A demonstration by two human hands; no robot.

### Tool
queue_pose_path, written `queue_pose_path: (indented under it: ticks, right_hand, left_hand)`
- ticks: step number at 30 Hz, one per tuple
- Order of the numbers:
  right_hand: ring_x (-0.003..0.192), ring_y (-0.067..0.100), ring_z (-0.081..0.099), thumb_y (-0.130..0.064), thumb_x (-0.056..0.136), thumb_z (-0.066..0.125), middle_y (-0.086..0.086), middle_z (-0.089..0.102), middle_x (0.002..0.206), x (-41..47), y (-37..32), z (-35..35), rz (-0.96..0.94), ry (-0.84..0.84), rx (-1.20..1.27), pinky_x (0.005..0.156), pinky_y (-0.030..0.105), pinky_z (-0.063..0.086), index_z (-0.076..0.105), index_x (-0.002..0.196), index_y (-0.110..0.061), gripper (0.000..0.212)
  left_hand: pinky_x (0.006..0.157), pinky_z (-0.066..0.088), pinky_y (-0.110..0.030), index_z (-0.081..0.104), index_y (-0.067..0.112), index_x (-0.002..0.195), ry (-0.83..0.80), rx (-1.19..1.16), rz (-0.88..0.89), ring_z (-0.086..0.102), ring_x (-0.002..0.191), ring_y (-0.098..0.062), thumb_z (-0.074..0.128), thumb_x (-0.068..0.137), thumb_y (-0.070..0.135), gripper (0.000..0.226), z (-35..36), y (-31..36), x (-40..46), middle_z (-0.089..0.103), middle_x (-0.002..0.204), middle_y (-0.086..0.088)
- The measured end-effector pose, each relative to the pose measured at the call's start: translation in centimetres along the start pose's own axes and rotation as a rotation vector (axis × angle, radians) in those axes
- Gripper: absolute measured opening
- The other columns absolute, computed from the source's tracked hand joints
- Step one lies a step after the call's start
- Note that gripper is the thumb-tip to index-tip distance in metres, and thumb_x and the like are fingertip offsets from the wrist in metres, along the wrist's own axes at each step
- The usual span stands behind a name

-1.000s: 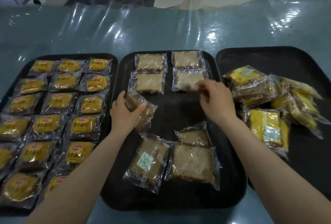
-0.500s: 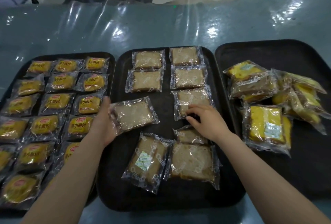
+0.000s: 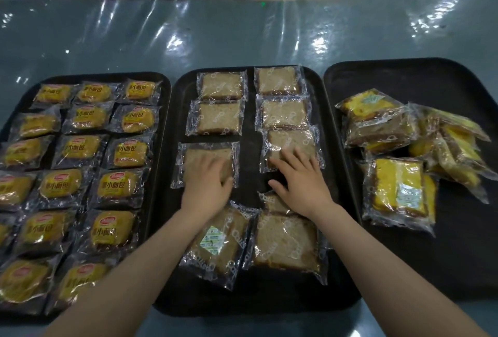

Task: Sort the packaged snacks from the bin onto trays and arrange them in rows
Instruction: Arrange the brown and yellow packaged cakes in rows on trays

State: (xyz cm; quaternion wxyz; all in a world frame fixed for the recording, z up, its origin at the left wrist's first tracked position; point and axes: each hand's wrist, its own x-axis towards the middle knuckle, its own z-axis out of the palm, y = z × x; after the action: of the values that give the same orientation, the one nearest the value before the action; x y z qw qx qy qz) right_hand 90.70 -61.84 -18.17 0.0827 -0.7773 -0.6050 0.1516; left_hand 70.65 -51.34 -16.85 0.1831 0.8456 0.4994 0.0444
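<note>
Clear-wrapped brown cake slices lie in two columns on the middle black tray [image 3: 250,301]. My left hand [image 3: 206,185] lies flat on the third slice of the left column [image 3: 188,156], fingers straight. My right hand [image 3: 299,183] rests with spread fingers on the third slice of the right column [image 3: 301,139]. Three loose slices sit nearer me: one label-up [image 3: 215,245], a larger one [image 3: 287,245] and a small one [image 3: 272,201] partly under my right wrist.
The left tray [image 3: 161,77] holds yellow bun packets [image 3: 78,147] in rows of three. On the right tray [image 3: 404,72] lies an unsorted heap of yellow cake packets [image 3: 396,191]. The trays stand on a table covered in shiny plastic film [image 3: 242,34].
My left hand has laid its slice flat in the left column's third place and now presses on it. My right hand has slid slightly up onto the third right slice.
</note>
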Motion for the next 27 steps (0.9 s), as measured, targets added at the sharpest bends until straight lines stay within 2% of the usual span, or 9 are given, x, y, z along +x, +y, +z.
queue_pose_path:
  ticks: [5, 10, 13, 15, 16, 18, 21, 24, 27]
  right_hand:
    - [0.144, 0.022, -0.024, -0.058, 0.096, 0.026, -0.015, -0.008, 0.160, -0.4, 0.7, 0.9, 0.031, -0.031, -0.018, 0.106, 0.053, -0.023, 0.015, 0.148, -0.044, 0.056]
    - [0.145, 0.022, -0.022, -0.058, 0.095, 0.027, -0.014, -0.006, 0.161, -0.3, 1.0, 0.3, 0.025, -0.053, -0.032, 0.107, 0.054, -0.020, 0.014, 0.149, -0.043, 0.057]
    - [0.144, 0.018, -0.021, -0.055, 0.096, 0.032, -0.012, -0.004, 0.160, -0.7, 0.6, -0.1, 0.030, -0.020, 0.005, 0.110, 0.050, -0.018, 0.014, 0.150, -0.040, 0.059]
    - [0.148, 0.020, -0.006, -0.051, 0.095, 0.039, -0.009, 0.010, 0.159, -1.6, 0.5, -0.8, 0.022, 0.072, 0.041, 0.117, 0.048, -0.005, 0.023, 0.149, -0.036, 0.058]
    - [0.147, 0.023, 0.010, -0.048, 0.094, 0.045, -0.007, 0.025, 0.155, -2.4, 0.5, -1.2, 0.016, 0.120, 0.074, 0.118, 0.047, 0.008, 0.034, 0.146, -0.032, 0.056]
    - [0.134, 0.024, 0.035, -0.043, 0.090, 0.055, -0.003, 0.047, 0.139, -3.9, 0.7, -1.7, 0.010, 0.123, 0.136, 0.111, 0.043, 0.031, 0.051, 0.135, -0.025, 0.048]
    - [0.130, 0.021, 0.035, -0.045, 0.087, 0.061, -0.003, 0.048, 0.136, -6.4, 0.9, -1.1, 0.038, -0.028, 0.156, 0.108, 0.037, 0.032, 0.048, 0.138, -0.027, 0.055]
    - [0.128, 0.026, 0.031, -0.048, 0.082, 0.066, 0.002, 0.042, 0.138, -7.6, 0.8, -0.7, 0.143, -0.089, 0.150, 0.107, 0.035, 0.029, 0.035, 0.147, -0.025, 0.076]
    - [0.118, 0.029, 0.037, -0.047, 0.075, 0.075, 0.004, 0.045, 0.121, -8.1, 0.1, -1.1, 0.230, -0.069, 0.107, 0.101, 0.033, 0.032, 0.047, 0.139, -0.023, 0.074]
  left_hand:
    - [0.113, -0.010, -0.039, -0.002, 0.022, 0.151, -0.105, 0.089, -0.036, -0.015, 0.144, -0.028, 0.033, 0.097, 0.046, 0.068, 2.6, 1.1, 0.5, -0.014, 0.157, -0.011]
    - [0.114, -0.009, -0.038, -0.002, 0.025, 0.151, -0.174, 0.051, 0.028, -0.016, 0.144, -0.024, 0.031, 0.098, 0.048, 0.067, 1.8, 1.0, 2.4, -0.015, 0.158, -0.007]
    - [0.117, -0.002, -0.039, -0.001, 0.027, 0.151, -0.124, -0.093, 0.046, -0.016, 0.143, -0.017, 0.036, 0.097, 0.048, 0.069, 1.1, 0.9, 1.3, -0.014, 0.158, 0.000]
    - [0.116, 0.005, -0.034, 0.007, 0.028, 0.151, -0.075, -0.217, 0.054, -0.010, 0.144, -0.011, 0.042, 0.096, 0.044, 0.067, 0.5, 0.7, -0.5, -0.006, 0.158, 0.006]
    - [0.114, 0.009, -0.031, 0.014, 0.028, 0.150, -0.071, -0.277, 0.049, -0.003, 0.144, -0.009, 0.045, 0.096, 0.041, 0.064, 0.2, 0.4, -1.7, 0.001, 0.158, 0.008]
    - [0.111, 0.018, -0.028, 0.032, 0.030, 0.145, -0.094, -0.368, 0.022, 0.014, 0.142, -0.007, 0.054, 0.093, 0.036, 0.057, -0.2, -0.7, -4.5, 0.018, 0.156, 0.010]
    - [0.108, 0.025, -0.025, 0.043, 0.030, 0.139, -0.122, -0.400, -0.027, 0.030, 0.136, -0.009, 0.065, 0.085, 0.034, 0.058, -0.2, -2.4, -9.1, 0.032, 0.150, 0.010]
    - [0.107, 0.029, -0.029, 0.035, 0.031, 0.143, -0.106, -0.362, -0.064, 0.036, 0.132, -0.016, 0.074, 0.077, 0.035, 0.077, 0.5, -2.7, -12.3, 0.037, 0.147, 0.006]
    - [0.103, 0.037, -0.035, 0.032, 0.028, 0.143, -0.057, -0.356, -0.165, 0.043, 0.124, -0.021, 0.081, 0.069, 0.031, 0.090, 0.4, -2.8, -13.0, 0.047, 0.137, 0.000]
